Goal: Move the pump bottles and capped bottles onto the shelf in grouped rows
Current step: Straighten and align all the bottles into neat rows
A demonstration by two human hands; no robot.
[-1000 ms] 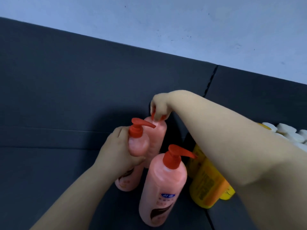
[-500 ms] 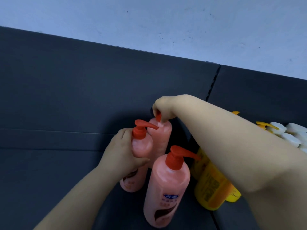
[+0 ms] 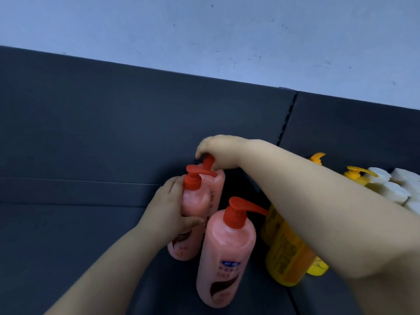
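Observation:
Three pink pump bottles with red pumps stand in a line on the dark shelf point(image 3: 79, 235). My left hand point(image 3: 169, 208) grips the body of the middle pink bottle point(image 3: 193, 201). My right hand point(image 3: 211, 151) pinches the red pump head of the rear pink bottle point(image 3: 217, 185), which stands against the shelf's back panel. The front pink bottle point(image 3: 225, 253) stands free, nearest to me. Yellow pump bottles point(image 3: 286, 251) stand to the right, partly hidden under my right forearm.
White capped bottles point(image 3: 395, 189) are packed together at the far right behind the yellow ones. The dark back panel point(image 3: 136, 121) rises behind the shelf, with a seam point(image 3: 288, 119) between panels. A pale wall is above. Bare shelf surface lies to the left.
The view has shifted, so the bottles sit slightly lower and to the right. My right hand's fingers have closed round the rear bottle's pump head. My left hand keeps its grip.

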